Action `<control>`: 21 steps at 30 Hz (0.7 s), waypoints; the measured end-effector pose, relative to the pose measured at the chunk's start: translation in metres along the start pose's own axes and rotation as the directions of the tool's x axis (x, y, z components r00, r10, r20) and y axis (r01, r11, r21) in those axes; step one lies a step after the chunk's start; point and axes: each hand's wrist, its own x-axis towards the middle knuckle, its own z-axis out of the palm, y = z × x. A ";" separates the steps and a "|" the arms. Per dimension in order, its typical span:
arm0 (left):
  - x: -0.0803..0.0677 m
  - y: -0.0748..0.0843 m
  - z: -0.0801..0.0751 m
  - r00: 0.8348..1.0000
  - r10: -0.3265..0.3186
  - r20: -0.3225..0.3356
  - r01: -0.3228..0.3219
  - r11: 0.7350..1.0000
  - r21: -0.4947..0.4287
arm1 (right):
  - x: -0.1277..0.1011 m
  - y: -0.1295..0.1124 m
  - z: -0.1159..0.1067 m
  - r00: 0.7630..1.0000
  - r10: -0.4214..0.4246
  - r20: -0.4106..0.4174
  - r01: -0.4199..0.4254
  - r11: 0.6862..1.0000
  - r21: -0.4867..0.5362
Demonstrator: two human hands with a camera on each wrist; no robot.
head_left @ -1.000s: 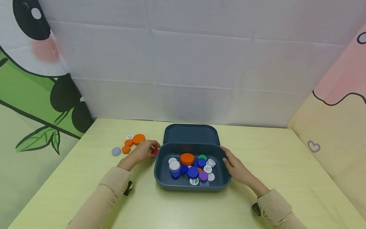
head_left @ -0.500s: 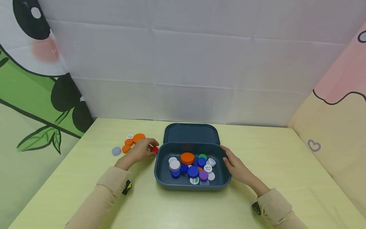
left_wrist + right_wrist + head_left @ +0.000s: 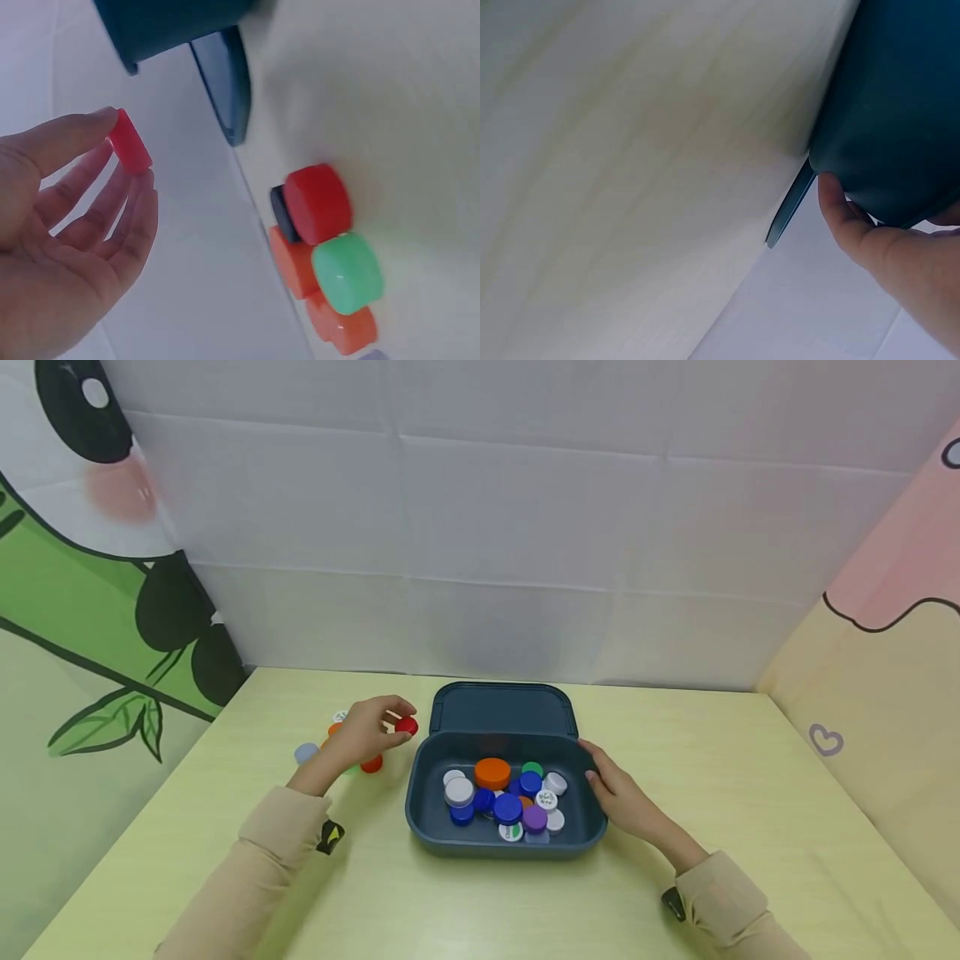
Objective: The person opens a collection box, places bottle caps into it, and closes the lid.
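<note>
Between thumb and fingers, my left hand [image 3: 366, 727] pinches a red bottle cap [image 3: 406, 726], raised just left of the dark blue box [image 3: 506, 850]. The left wrist view shows that red cap [image 3: 130, 142] held at the thumb tip, clear of the table. My right hand [image 3: 626, 797] grips the box's right side at the rim, thumb toward the inside. Several caps lie in the box, among them an orange cap [image 3: 492, 773], a purple cap [image 3: 534, 818] and a white cap [image 3: 459, 792]. Its lid [image 3: 504, 708] lies opened behind it.
Left of the box, several caps rest on the table [image 3: 420, 910]: another red cap [image 3: 319, 202], a green cap [image 3: 347, 273], orange caps [image 3: 352, 330] and a pale blue cap [image 3: 306, 752]. My left hand partly covers them in the head view. A white wall sheet [image 3: 510, 527] stands behind.
My left hand has lifted the red cap from beside the box and moved slightly up and back, uncovering another red cap on the table. The right hand and the box have stayed put.
</note>
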 end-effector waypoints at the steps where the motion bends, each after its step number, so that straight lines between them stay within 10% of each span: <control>1: 0.000 0.003 -0.001 1.000 -0.003 -0.004 0.003 1.000 -0.006 | 0.000 0.000 0.000 1.000 0.000 0.001 0.000 1.000 -0.001; 14: -0.002 0.049 0.012 0.971 0.218 0.094 -0.221 0.975 0.020 | 0.001 0.002 -0.001 1.000 -0.003 0.003 0.003 1.000 0.004; 21: 0.003 0.055 0.032 0.955 0.219 0.197 -0.244 0.963 0.110 | 0.001 0.003 -0.001 1.000 -0.015 0.006 0.015 1.000 0.007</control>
